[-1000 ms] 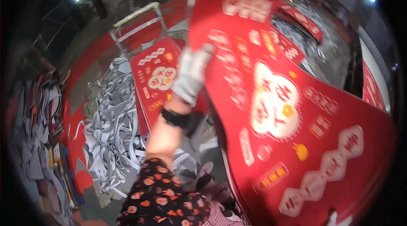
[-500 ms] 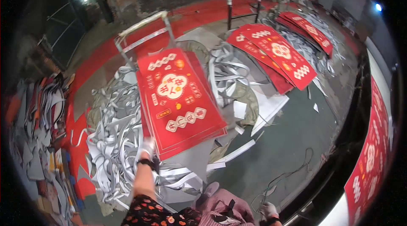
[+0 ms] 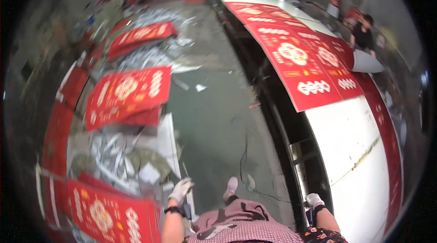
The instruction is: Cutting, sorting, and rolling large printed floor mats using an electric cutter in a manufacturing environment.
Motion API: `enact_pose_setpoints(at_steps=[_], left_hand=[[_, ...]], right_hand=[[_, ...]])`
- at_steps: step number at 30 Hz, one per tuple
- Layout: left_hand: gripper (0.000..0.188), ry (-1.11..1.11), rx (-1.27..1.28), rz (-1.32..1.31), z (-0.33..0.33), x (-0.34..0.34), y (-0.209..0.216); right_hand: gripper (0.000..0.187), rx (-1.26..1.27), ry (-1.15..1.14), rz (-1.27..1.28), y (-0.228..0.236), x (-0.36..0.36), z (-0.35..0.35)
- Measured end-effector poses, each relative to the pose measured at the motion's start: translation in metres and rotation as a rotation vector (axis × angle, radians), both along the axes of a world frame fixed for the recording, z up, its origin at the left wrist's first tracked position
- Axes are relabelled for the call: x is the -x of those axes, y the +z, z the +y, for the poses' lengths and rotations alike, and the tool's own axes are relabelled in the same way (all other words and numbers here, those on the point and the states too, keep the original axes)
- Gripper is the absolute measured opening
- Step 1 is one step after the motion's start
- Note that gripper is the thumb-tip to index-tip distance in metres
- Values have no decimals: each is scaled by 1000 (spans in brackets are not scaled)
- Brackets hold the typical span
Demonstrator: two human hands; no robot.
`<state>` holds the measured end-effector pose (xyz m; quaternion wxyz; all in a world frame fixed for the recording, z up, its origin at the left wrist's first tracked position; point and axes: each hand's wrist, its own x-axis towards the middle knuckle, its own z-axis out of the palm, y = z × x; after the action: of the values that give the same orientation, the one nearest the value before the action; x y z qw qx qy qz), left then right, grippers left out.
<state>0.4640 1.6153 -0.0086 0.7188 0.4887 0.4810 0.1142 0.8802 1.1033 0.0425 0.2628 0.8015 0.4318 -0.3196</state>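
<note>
Left hand [image 3: 181, 190] in a white glove is hanging just beside the lower-left stack of red rectangular printed sheets [image 3: 120, 211], fingers loosely spread, nothing showing in it; right hand [image 3: 313, 200], also gloved, is resting near the edge of the long white-topped counter [image 3: 350, 138], looking half-curled, can't tell if it's gripping anything. More red sheets with pale lettering [image 3: 289, 67] are lying flat on the counter's far part, and a second stack of red sheets [image 3: 129, 90] is sitting farther up on the left, near tangled grey strips [image 3: 114, 152]. For handling well, I'm judging: taking one sheet by two edges, supporting the middle so it isn't creasing, stepping clear of the thin dark cord [image 3: 246, 152] on the green-grey floor [image 3: 214, 124], lowering evenly, squaring edges before letting go
</note>
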Motion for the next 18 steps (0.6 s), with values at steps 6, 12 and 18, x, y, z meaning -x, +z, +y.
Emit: enact_pose_setpoints(at_steps=[6,12,18], left_hand=[[27,-897,-990,552,131,53,-73],[29,-704,-225,939,208,-41,-79],[36,-1028,-436,798,330,-249,-67]], right_hand=[[40,-344,-551,49,-85,-55,78],[45,-820,-1129,130,19,-138,278],[79,-1417,-1706,-156,-50,-278,321]])
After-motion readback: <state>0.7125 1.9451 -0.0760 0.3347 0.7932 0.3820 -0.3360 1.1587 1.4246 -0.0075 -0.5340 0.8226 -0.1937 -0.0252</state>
